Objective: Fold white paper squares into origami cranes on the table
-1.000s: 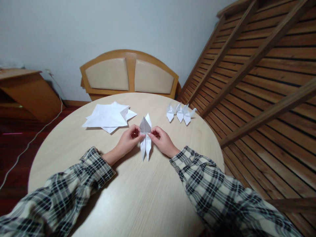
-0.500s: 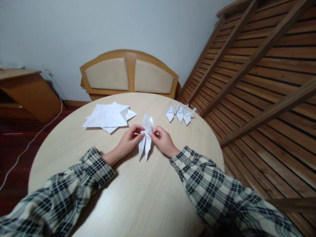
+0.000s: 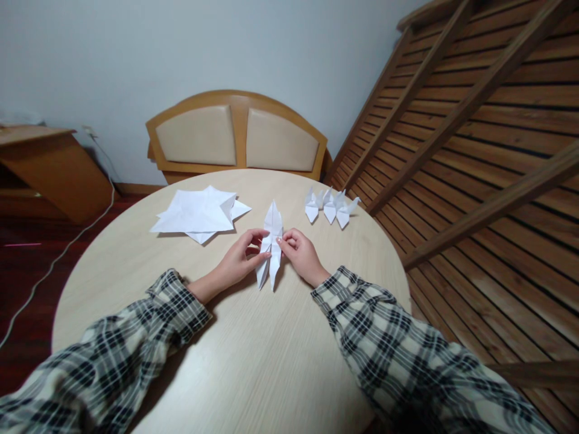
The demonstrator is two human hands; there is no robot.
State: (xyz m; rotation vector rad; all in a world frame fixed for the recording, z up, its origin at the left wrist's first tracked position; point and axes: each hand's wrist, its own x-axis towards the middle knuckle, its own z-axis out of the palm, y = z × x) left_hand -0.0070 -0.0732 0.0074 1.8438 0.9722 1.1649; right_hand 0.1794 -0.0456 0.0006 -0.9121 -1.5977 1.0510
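A long white piece of folded origami paper (image 3: 273, 224) is held upright just above the middle of the table, its single point up and two narrow legs hanging down. My left hand (image 3: 239, 258) pinches its left side, thumb across the front near the slit and fingers behind the edge. On the right edge, my right hand (image 3: 302, 254) grips the paper between thumb and bent fingers. Three finished white paper cranes (image 3: 330, 208) stand in a row beyond my right hand.
A loose pile of white paper sheets (image 3: 194, 211) lies at the left back of the round wooden table (image 3: 253, 361). Behind the table is a padded wooden headboard (image 3: 194, 135). Wooden slats (image 3: 452, 150) lean along the right, and a white cable (image 3: 67, 247) runs over the floor at left.
The folded paper has shifted slightly to the right and up, and its side flap now lies closer in. My left thumb has slid lower on it; my right hand has barely moved.
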